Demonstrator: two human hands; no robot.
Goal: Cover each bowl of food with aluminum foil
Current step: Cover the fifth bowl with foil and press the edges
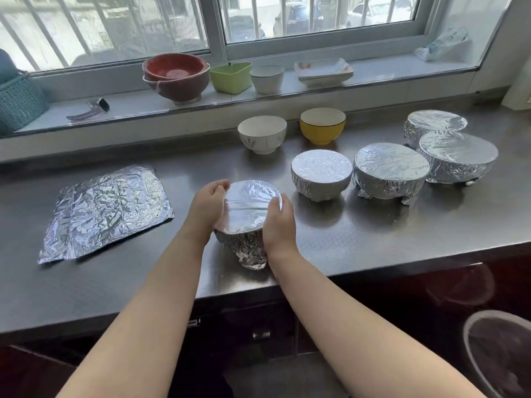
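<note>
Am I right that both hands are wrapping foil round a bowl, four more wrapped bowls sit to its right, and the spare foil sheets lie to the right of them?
Not quite. The head view shows the spare foil sheets on the counter left of the bowl that the left hand and right hand grip. The rest holds: four wrapped bowls sit to its right.

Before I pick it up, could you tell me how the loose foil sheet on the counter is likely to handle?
The foil sheet is thin and heavily creased, so it will probably flop, crinkle further and tear easily. It looks very light, so a push would likely slide it across the steel counter.
</note>
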